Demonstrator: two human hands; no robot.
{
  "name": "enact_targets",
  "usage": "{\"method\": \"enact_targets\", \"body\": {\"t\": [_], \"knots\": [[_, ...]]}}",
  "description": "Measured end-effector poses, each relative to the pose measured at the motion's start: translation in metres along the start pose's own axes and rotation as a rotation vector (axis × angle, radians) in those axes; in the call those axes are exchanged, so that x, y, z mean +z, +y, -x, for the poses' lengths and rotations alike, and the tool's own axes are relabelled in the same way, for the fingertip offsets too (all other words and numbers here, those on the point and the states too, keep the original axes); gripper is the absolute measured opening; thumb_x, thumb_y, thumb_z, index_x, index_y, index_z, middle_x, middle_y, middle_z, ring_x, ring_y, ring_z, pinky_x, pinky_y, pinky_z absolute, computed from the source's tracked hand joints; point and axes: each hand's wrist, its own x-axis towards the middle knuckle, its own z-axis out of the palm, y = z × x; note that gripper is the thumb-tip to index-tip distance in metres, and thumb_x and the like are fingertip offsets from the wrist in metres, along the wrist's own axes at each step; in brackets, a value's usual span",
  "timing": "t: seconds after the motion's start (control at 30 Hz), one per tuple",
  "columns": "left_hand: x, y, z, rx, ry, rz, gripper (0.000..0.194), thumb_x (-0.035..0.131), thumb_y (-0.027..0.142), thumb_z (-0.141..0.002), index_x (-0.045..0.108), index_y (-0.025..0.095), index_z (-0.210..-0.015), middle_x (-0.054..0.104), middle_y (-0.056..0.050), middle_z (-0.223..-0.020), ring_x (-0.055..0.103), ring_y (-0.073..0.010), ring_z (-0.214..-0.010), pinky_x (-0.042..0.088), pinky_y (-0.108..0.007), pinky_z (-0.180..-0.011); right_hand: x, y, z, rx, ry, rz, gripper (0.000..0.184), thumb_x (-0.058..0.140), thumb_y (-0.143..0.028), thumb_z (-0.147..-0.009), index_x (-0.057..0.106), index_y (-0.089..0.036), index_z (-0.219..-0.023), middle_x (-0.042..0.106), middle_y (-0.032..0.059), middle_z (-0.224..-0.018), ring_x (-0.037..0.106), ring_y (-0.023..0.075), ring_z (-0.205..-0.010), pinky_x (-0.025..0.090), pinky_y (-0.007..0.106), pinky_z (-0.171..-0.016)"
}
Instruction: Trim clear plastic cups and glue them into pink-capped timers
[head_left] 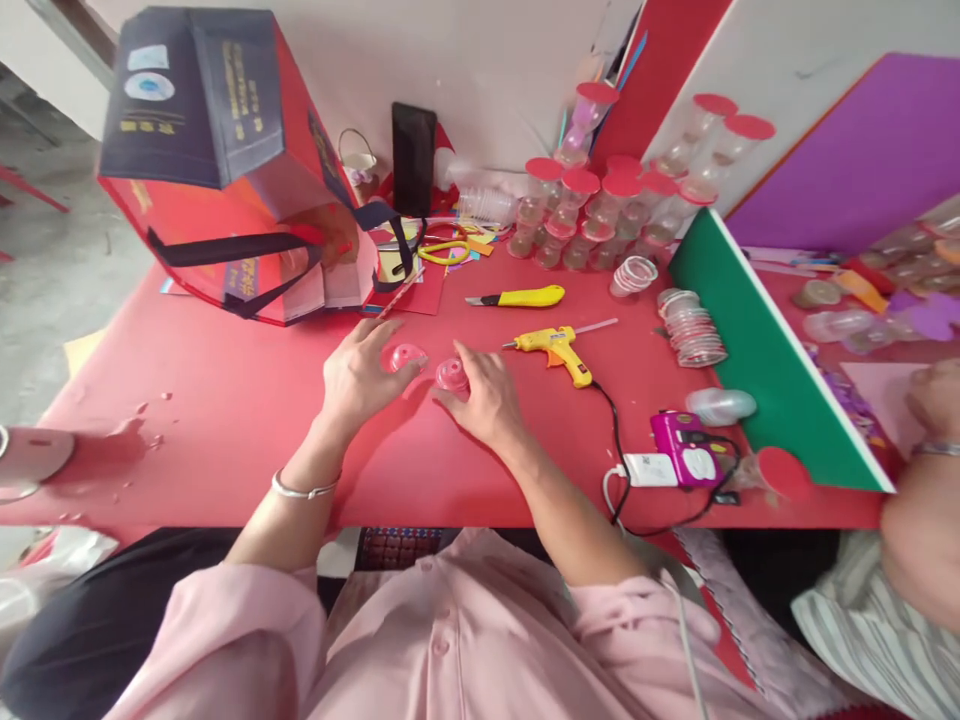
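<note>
Two small clear plastic cups lie bottom up on the red tabletop, the left cup (406, 356) and the right cup (451, 375). A small hole shows in the top of each. My left hand (362, 372) curves loosely around the left cup, thumb at its near edge and fingers apart. Between the thumb and fingers of my right hand (486, 396) sits the right cup, touched at its side. Right of that hand lies a yellow hot glue gun (551, 350) with a clear glue stick in its back. A yellow utility knife (525, 297) rests behind it, blade out.
A large red and navy bag (225, 200) stands back left. Scissors (442, 247), a black phone (413, 158) and several hourglass-shaped cup pairs (577, 215) are along the back. Stacked cups (691, 330), a purple power adapter (684, 450) and a green divider (772, 340) lie right; beyond is another person's arm (926, 490).
</note>
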Motion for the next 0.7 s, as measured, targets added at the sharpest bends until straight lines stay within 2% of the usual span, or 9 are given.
{"method": "enact_targets", "body": {"t": [0.1,0.17,0.27,0.37,0.43,0.57,0.7], "knots": [[0.015,-0.014,0.003,0.008,-0.067,-0.002,0.056,0.079,0.048,-0.083,0.073,0.025,-0.133,0.075,-0.01,-0.132,0.071,-0.0284,-0.105,0.054,-0.036,-0.091,0.002,-0.002,0.002,0.024,-0.041,-0.002,0.055,0.065,-0.043,-0.103,0.057,-0.021,-0.152,0.072,0.015,-0.139,0.063,0.0349,-0.121,0.051,0.054,-0.109],[0.019,-0.02,0.006,-0.015,-0.068,0.115,0.049,0.081,0.047,-0.083,0.076,0.023,-0.125,0.077,-0.011,-0.123,0.07,-0.0279,-0.105,0.053,-0.036,-0.092,-0.003,-0.007,0.002,0.037,0.002,-0.055,0.044,0.062,-0.04,-0.104,0.063,-0.025,-0.145,0.074,0.0117,-0.135,0.063,0.0329,-0.121,0.051,0.052,-0.11],[0.015,-0.017,0.006,-0.212,-0.076,0.629,0.045,0.081,0.052,-0.085,0.077,0.021,-0.117,0.076,-0.008,-0.102,0.068,-0.0198,-0.085,0.053,-0.031,-0.075,-0.015,-0.016,0.003,0.116,0.172,-0.255,0.042,0.066,-0.048,-0.102,0.066,-0.03,-0.14,0.074,0.0088,-0.133,0.066,0.0289,-0.121,0.052,0.049,-0.112],[0.008,-0.005,0.006,-0.464,-0.244,1.241,0.044,0.081,0.051,-0.084,0.074,0.02,-0.114,0.071,-0.004,-0.088,0.061,-0.0132,-0.065,0.047,-0.024,-0.055,-0.021,-0.02,0.003,0.299,0.264,-0.587,0.044,0.065,-0.055,-0.102,0.065,-0.033,-0.139,0.073,0.0068,-0.131,0.07,0.0251,-0.117,0.057,0.044,-0.107],[0.005,0.003,0.006,-0.568,-0.347,1.455,0.045,0.084,0.043,-0.08,0.073,0.02,-0.117,0.071,-0.004,-0.09,0.062,-0.0124,-0.062,0.046,-0.023,-0.051,-0.018,-0.019,0.002,0.403,0.244,-0.792,0.043,0.062,-0.059,-0.102,0.065,-0.034,-0.138,0.074,0.0056,-0.128,0.072,0.0242,-0.117,0.059,0.043,-0.105],[0.004,0.009,0.008,-0.636,-0.484,1.624,0.046,0.083,0.032,-0.079,0.071,0.022,-0.122,0.071,-0.003,-0.088,0.068,-0.0144,-0.062,0.054,-0.024,-0.051,-0.01,-0.014,0.0,0.493,0.2,-1.008,0.048,0.069,-0.064,-0.096,0.065,-0.032,-0.131,0.076,0.0054,-0.122,0.074,0.0246,-0.112,0.063,0.043,-0.1],[0.007,0.005,0.013,-0.639,-0.521,1.713,0.037,0.085,0.033,-0.081,0.072,0.019,-0.112,0.071,-0.002,-0.082,0.07,-0.0154,-0.065,0.058,-0.024,-0.053,-0.012,-0.012,-0.002,0.556,0.169,-1.09,0.049,0.067,-0.069,-0.093,0.064,-0.031,-0.125,0.074,0.0064,-0.126,0.074,0.0249,-0.112,0.066,0.041,-0.089]]}}
